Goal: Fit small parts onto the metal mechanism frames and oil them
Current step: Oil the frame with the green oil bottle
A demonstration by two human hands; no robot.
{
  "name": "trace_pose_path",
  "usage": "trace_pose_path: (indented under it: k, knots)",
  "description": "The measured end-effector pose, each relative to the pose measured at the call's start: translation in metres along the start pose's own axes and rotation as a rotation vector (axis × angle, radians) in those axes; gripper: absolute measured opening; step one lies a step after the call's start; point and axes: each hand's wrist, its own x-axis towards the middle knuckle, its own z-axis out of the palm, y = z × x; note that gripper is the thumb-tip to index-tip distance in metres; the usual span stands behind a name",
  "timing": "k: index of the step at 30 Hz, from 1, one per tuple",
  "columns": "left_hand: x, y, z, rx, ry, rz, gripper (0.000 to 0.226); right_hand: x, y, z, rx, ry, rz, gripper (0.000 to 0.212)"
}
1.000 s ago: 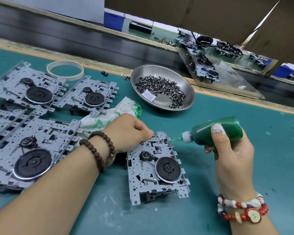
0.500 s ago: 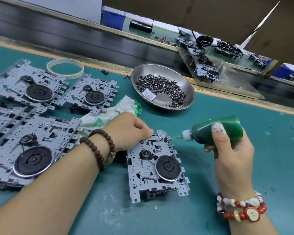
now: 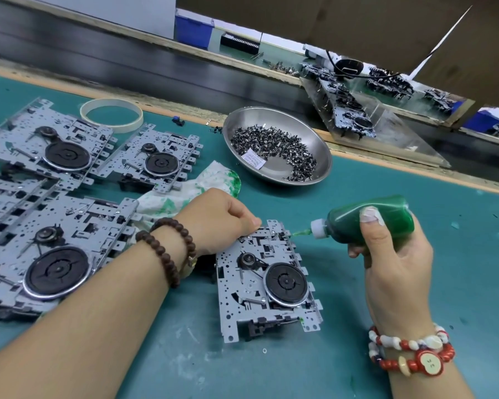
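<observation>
The right hand [image 3: 392, 254] has its grip closed round a green oil bottle [image 3: 372, 218], thumb pressed on the bottle's upper side, the white nozzle [image 3: 317, 229] pointing left with its tip at, or just beside, the top right corner of the metal frame [image 3: 267, 279] at lower centre; the left hand [image 3: 216, 220] has its fingers curled and pressed down on that frame's top edge, and whether they pinch a small part there cannot be told. The step in hand looks like oiling; done well it calls for a light squeeze, the tip kept on the one spot, the left hand steadying the frame so it does not slide on the teal surface [image 3: 458, 283]; too hard a squeeze would likely flood the plate. Outward, a green-stained rag [image 3: 202, 182] lies just above the left hand; a steel bowl [image 3: 277, 118] of small parts [image 3: 271, 148] sits at upper centre; more frames [image 3: 55, 254] crowd the left side; a tape ring [image 3: 111, 115] lies upper left.
</observation>
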Motion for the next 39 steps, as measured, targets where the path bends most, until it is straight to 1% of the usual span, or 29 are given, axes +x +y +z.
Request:
trace_pose_path:
  k: [8, 12, 17, 33, 39]
  knots:
    - [0.0024, -0.0012, -0.0002, 0.032, 0.012, 0.024, 0.017, 0.0000, 0.0000, 0.0003, -0.004, 0.001, 0.005, 0.018]
    - [0.0023, -0.0015, 0.0000, 0.033, 0.019, 0.033, 0.017, -0.0001, 0.0000, 0.0000, -0.011, 0.000, 0.009, 0.022]
    - [0.0026, -0.0020, 0.0006, 0.025, 0.021, 0.035, 0.016, 0.0002, 0.0007, -0.0003, 0.000, 0.003, 0.009, 0.017]
    - [0.0011, -0.0002, 0.0004, 0.033, 0.015, 0.018, 0.017, 0.0004, 0.0007, -0.0005, 0.003, 0.011, 0.024, 0.022]
    - [0.0016, -0.0007, 0.0006, 0.027, 0.023, 0.024, 0.016, 0.0003, 0.0012, -0.0006, -0.010, 0.006, 0.008, 0.019]
